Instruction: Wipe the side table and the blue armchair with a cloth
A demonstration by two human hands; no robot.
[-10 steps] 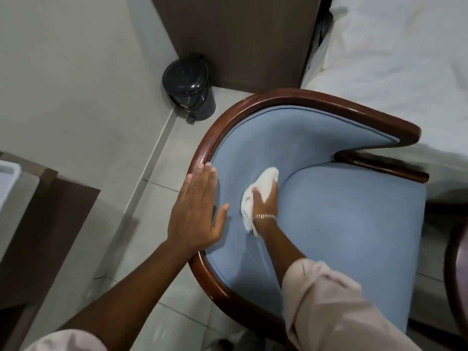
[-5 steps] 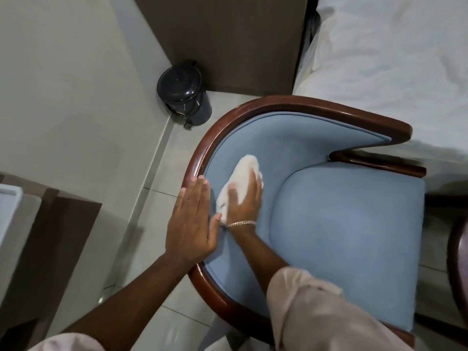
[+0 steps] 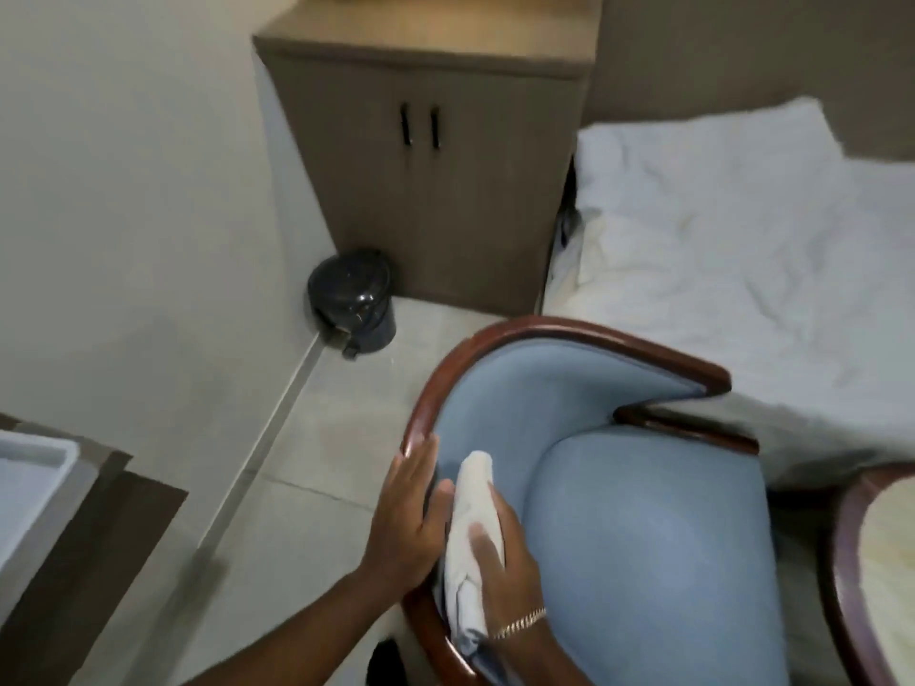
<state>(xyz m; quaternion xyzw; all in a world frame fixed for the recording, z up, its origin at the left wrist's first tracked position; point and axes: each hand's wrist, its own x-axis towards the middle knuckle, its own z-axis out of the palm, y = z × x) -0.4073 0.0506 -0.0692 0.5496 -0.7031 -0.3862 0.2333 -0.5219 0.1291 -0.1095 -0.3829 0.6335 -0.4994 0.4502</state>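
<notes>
The right hand (image 3: pixel 505 561) grips a white cloth (image 3: pixel 470 522), its thumb lying across the front of the fabric and its fingers curled behind it, and presses the cloth against the inner padded side of the blue armchair (image 3: pixel 643 537), low on the left part of the curved backrest. The cloth stands roughly upright, its rolled upper end rising above the hand and its lower end bunched near the wrist, where a gold-coloured bracelet (image 3: pixel 520 623) sits. Just beside it, the left hand (image 3: pixel 411 522) lies flat with straight fingers on the armchair's dark wooden rim (image 3: pixel 594 334), fingertips pointing up along the curve and the thumb touching the edge of the cloth. The armchair fills the lower middle of the view, its blue seat cushion to the right of both hands and its wooden frame sweeping round from the left side to a short armrest on the right. Beyond the right side of the armchair lies a bed (image 3: pixel 742 240) with rumpled white sheets. Behind the armchair stands a brown cabinet (image 3: pixel 435 165) with two doors and two dark handles, and a small dark pedal bin (image 3: pixel 351 299) sits on the tiled floor (image 3: pixel 322 438) between the cabinet and the pale wall. At the lower left edge a desk (image 3: pixel 99 537) with a dark top carries a white tray (image 3: pixel 29 477), only partly in view. At the lower right edge part of another wood-rimmed chair (image 3: pixel 876 561) shows.
</notes>
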